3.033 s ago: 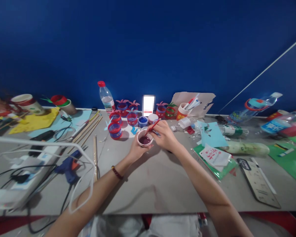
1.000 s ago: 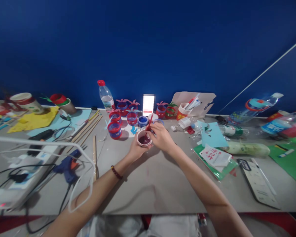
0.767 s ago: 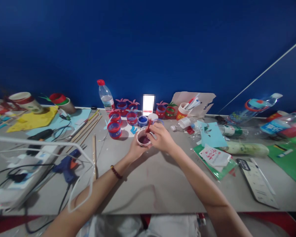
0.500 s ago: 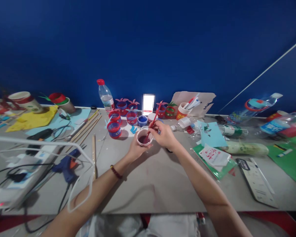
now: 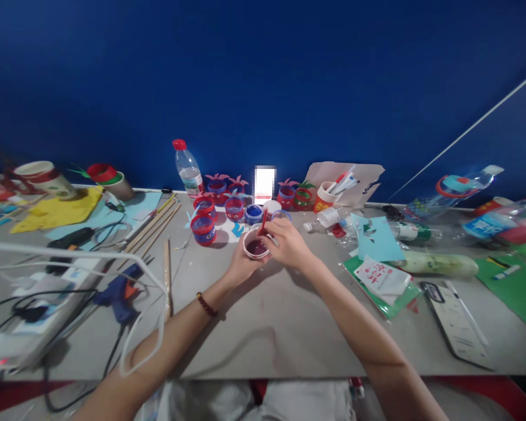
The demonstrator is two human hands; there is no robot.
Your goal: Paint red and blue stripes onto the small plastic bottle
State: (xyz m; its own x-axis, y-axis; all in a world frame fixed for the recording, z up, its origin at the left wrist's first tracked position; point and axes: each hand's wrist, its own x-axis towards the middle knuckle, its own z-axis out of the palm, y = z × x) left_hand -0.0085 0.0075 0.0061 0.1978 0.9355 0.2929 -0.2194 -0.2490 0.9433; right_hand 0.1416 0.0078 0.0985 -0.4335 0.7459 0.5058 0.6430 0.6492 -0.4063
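Red brush point(image 5: 264, 223), pinched by the right hand point(image 5: 286, 241), slants down-left into the cup point(image 5: 247, 243) the left hand point(image 5: 242, 264) grips.

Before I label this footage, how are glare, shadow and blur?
Head view: the white rectangle by the wall is overbright and pixelated; a shadow lies on the table beside the left forearm; the blue-labelled bottle looks smeared; the cup is sharper.

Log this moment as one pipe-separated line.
left hand: holding white-rimmed cup | right hand: holding red stick over cup | cup contents: dark reddish | behind cup: blue pot
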